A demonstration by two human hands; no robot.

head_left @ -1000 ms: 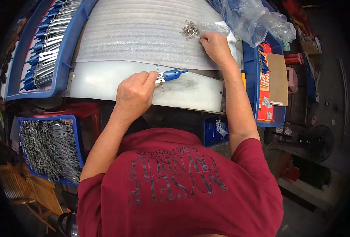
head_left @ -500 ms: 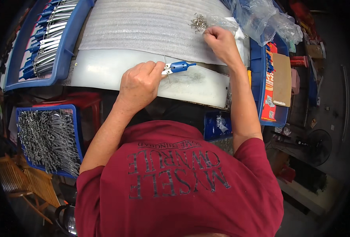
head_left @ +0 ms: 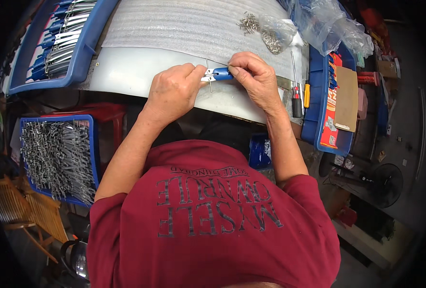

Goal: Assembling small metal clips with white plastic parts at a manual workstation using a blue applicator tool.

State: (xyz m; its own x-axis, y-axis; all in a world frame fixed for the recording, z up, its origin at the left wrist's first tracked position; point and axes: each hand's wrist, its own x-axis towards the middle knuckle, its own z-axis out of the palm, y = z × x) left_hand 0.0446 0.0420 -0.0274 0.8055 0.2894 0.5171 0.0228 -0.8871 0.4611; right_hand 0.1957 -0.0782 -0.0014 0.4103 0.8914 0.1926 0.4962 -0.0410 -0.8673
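My left hand [head_left: 173,92] is closed round the metal end of a part with a blue plastic body [head_left: 221,73], held over the front of the white work surface [head_left: 126,72]. A thin metal rod [head_left: 211,87] crosses the part beside my fingers. At the blue body's right end, the thumb and fingers of my right hand [head_left: 257,82] are pinched together and cover its narrow tip. Whether they also hold a small metal piece is hidden. Beyond that hand lie a pile of small metal pins or screws [head_left: 248,23] and a clear bag [head_left: 276,33] with more.
A blue tray [head_left: 82,62] of similar blue-and-metal parts stands at left; below it, a blue crate [head_left: 94,144] holds many metal pieces. On the right are a yellow-handled tool [head_left: 306,96], a dark-handled screwdriver [head_left: 297,106] and another blue tray [head_left: 311,122]. White foam sheeting [head_left: 174,29] covers the table's back.
My right hand has come from beside the metal pile toward me and left, to the end of the blue body. My left hand keeps its hold. The clear bag and the tools now show more.
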